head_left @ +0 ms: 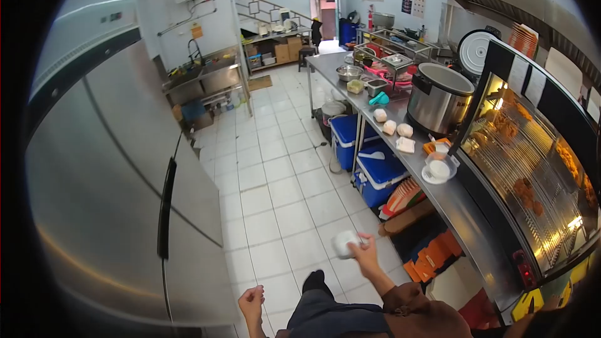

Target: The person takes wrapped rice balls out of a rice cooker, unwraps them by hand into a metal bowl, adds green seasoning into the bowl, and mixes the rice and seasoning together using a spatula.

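Note:
My right hand (365,255) is held out over the tiled floor, closed on a white rounded object (345,244). Motion blurs that object, and its exact kind does not show. Low in the view, my left hand (251,303) hangs beside my leg with its fingers curled in and nothing visible in them. On the steel counter (460,209) to the right lie several small white wrapped packets (405,130). Close by are a clear plastic bowl with something white in it (439,168) and a teal scoop-like item (378,99).
A large steel pot (438,100) and a lit glass display case (526,169) with fried food stand on the counter. Blue coolers (379,172) and orange cartons (435,255) sit below. A steel fridge (119,213) lines the left, with a sink (216,78) beyond.

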Motion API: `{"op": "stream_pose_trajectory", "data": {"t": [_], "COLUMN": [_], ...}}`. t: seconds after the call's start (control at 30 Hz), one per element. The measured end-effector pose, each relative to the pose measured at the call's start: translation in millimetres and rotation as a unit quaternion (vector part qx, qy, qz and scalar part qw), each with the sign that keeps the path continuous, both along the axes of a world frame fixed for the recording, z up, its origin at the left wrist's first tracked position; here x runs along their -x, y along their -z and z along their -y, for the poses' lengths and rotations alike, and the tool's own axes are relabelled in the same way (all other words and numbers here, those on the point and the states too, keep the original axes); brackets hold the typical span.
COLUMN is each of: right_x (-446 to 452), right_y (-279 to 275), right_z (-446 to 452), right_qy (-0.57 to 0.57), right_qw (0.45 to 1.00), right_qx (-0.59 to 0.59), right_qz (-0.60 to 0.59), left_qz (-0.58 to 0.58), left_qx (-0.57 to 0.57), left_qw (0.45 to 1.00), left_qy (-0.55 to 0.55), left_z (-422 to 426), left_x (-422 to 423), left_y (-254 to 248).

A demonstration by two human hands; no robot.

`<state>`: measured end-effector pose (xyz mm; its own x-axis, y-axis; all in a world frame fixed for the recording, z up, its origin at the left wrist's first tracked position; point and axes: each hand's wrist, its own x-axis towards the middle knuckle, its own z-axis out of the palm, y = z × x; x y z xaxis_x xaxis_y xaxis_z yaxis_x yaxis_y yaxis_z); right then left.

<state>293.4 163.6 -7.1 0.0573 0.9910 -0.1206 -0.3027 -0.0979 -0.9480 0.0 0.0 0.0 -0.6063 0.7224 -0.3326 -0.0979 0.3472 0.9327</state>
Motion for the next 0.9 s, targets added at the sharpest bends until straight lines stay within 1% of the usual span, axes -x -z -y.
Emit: {"op": "stream_pose_trajectory", "data": {"t": [0.03,0.07,0.1,0.13,0.17,0.2,0.23,0.27,0.33,0.37,0.4,0.43,0.47,0.5,0.53,0.57,0.6,0.63,0.7,0.73,0.77,0.8,0.83,0.87,0.9], "right_x": [-13.7,-27.7,4.0,-19.0,-41.0,-57.9,-79.5,-99.1,-122.5,-133.9,-156.3,-178.4,-194.7,-213.0,-239.2,-253.5,-278.6,-300.7,-309.9,-313.8,-318.2,-307.5,-326.8,-342.8,-349.0], "right_y": [-9.4,-10.0,0.8,0.8,2.5,18.5,29.4,26.6,0.7,-13.6,-1.9,9.8,14.8,13.1,32.8,33.4,53.4,73.0,66.0,70.0,74.6,56.7,80.3,99.8,107.2], "right_z": [-3.8,-9.1,-117.7,-148.7,-177.6,-206.0,-234.9,-256.1,-293.0,-311.4,-337.7,-358.6,-378.1,-405.2,-429.7,-452.5,-471.7,-493.0,-524.8,-536.5,-542.3,-545.0,-549.0,-542.3,-536.2], "right_qy": [0.040,0.099,0.157,0.206,0.253,0.310,0.365,0.397,0.453,0.475,0.501,0.524,0.542,0.558,0.562,0.580,0.602,0.623,0.649,0.660,0.676,0.690,0.719,0.719,0.716], "right_qw": [0.998,0.995,0.987,0.978,0.967,0.949,0.926,0.914,0.891,0.880,0.865,0.850,0.837,0.823,0.816,0.807,0.782,0.754,0.746,0.736,0.714,0.663,0.627,0.610,0.609], "right_qx": [0.035,0.018,0.006,-0.010,-0.025,-0.050,-0.080,-0.069,-0.020,0.014,0.013,0.013,0.010,0.000,-0.042,-0.011,-0.011,-0.014,0.025,0.014,0.053,0.139,0.165,0.194,0.211], "right_qz": [-0.030,-0.014,-0.021,-0.017,-0.016,0.015,0.048,0.036,0.012,0.004,0.023,0.043,0.077,0.110,0.132,0.114,0.161,0.207,0.146,0.150,0.177,0.255,0.251,0.272,0.267], "left_qz": [0.006,0.014,-0.036,-0.050,-0.016,0.006,0.037,0.069,0.139,0.118,0.099,0.049,-0.019,-0.022,0.001,0.025,-0.016,-0.018,-0.056,-0.056,-0.043,-0.028,-0.025,0.048,0.123], "left_qx": [-0.021,-0.045,-0.077,-0.110,-0.139,-0.163,-0.182,-0.199,-0.241,-0.262,-0.280,-0.439,-0.488,-0.490,-0.556,-0.616,-0.641,-0.642,-0.616,-0.610,-0.618,-0.627,-0.626,-0.602,-0.573], "left_qw": [1.000,0.999,0.993,0.983,0.971,0.955,0.918,0.869,0.752,0.691,0.625,0.485,0.422,0.424,0.425,0.424,0.416,0.420,0.449,0.455,0.440,0.422,0.425,0.422,0.414], "left_qy": [0.004,0.010,0.077,0.140,0.193,0.248,0.350,0.448,0.598,0.664,0.721,0.755,0.764,0.761,0.714,0.663,0.645,0.642,0.645,0.646,0.651,0.654,0.653,0.676,0.697], "left_z": [-10.4,-25.1,-146.4,-192.4,-235.7,-273.2,-306.4,-333.4,-370.2,-384.9,-405.0,-437.8,-458.4,-477.8,-496.5,-515.7,-538.2,-558.7,-601.1,-625.7,-650.1,-673.7,-694.6,-714.3,-734.8], "left_x": [2.1,3.5,51.6,47.8,31.8,19.3,6.3,-7.1,-32.0,-39.7,-46.0,-51.9,-56.5,-64.6,-76.0,-82.5,-84.4,-85.0,-82.3,-81.1,-80.1,-79.7,-79.9,-80.3,-80.4], "left_y": [-10.9,-23.7,-39.4,-45.1,-72.0,-111.7,-147.2,-182.6,-256.0,-293.9,-315.7,-307.3,-321.1,-322.6,-322.5,-324.1,-328.3,-335.1,-350.9,-352.0,-349.7,-347.2,-344.6,-340.4,-337.4]}}
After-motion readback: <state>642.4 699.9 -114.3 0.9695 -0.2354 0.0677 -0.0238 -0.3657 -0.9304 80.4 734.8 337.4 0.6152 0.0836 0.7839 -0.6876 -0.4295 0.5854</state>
